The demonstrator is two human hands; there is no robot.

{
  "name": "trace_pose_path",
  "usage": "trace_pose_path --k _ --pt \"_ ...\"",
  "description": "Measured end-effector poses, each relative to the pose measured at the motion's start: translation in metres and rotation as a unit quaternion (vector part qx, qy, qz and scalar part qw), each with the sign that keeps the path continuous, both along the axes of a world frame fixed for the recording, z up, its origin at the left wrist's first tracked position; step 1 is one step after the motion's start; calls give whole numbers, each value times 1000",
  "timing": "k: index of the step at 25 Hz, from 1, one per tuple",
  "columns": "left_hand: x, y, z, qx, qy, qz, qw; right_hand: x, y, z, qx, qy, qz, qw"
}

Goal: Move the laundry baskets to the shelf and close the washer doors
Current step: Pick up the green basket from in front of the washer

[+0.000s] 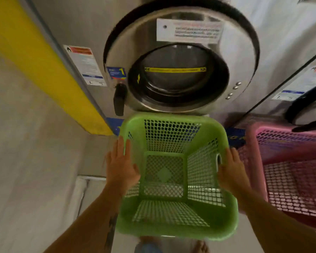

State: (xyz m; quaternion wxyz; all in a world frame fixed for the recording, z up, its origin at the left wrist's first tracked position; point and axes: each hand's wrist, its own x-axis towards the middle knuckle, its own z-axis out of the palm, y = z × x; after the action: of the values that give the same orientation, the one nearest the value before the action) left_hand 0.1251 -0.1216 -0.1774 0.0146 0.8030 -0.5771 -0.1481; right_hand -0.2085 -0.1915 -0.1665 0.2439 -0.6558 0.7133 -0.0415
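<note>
Two bare forearms enter from the lower edge and flank a light-green plastic laundry basket with lattice walls (153,229), which stands empty directly below the round stainless-steel washer door with a glass porthole (135,42). Whether the basket rests on the floor or is already lifted cannot be told. The left hand (120,167) lies flat against the outer left wall, fingers straight and pointing away from the person. The right hand (230,170) lies likewise along the outer right wall, beside the oval handle slot (218,161). Neither hand shows fingers curled round the rim, so the basket appears pressed between two flat palms rather than grasped. Its long axis runs from the person toward the washer; the hands sit about midway along it, equally near, which suits a balanced two-handed lift. A pink plastic lattice basket (254,143) stands just to the right, before a second machine whose dark-rimmed door (303,99) appears ajar. No shelf is in view.
</note>
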Motion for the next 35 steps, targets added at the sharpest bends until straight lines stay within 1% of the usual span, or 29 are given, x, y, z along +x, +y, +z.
trace_pose_path --k 3,5,7,9,11,13,17,20,22,25,27,32,35 --pt "14 7 -31 0 4 -37 999 2 8 -22 -4 -3 -28 1000" --pt "19 10 -39 -24 41 -41 998 2 12 -23 0 24 -22 999" --pt "20 16 -36 -29 79 -36 996 3 16 -19 5 37 -18 999" --pt "21 34 -28 -38 108 -14 993 3 28 -8 10 34 -6 999" --pt "19 68 -19 -40 135 37 989 2 47 3 33 30 20 999" --pt "11 113 -8 -45 145 86 985 -3 75 12 48 10 55 997" --pt "-16 208 9 -12 107 145 984 -16 134 20 69 11 114 991" --pt "-41 276 13 -32 88 168 981 -28 184 9 77 -2 150 986" --pt "-52 311 8 -37 79 179 980 -35 212 -4 83 -5 154 984" --pt "-53 358 -10 23 72 209 975 -38 248 -26 97 -23 151 984" --pt "-46 380 -27 33 72 218 973 -31 269 -43 91 -27 152 984" --pt "-17 414 -87 -33 84 237 967 -2 310 -103 91 -37 147 984" --pt "-2 435 -128 -79 74 239 965 15 331 -135 94 -38 136 986"
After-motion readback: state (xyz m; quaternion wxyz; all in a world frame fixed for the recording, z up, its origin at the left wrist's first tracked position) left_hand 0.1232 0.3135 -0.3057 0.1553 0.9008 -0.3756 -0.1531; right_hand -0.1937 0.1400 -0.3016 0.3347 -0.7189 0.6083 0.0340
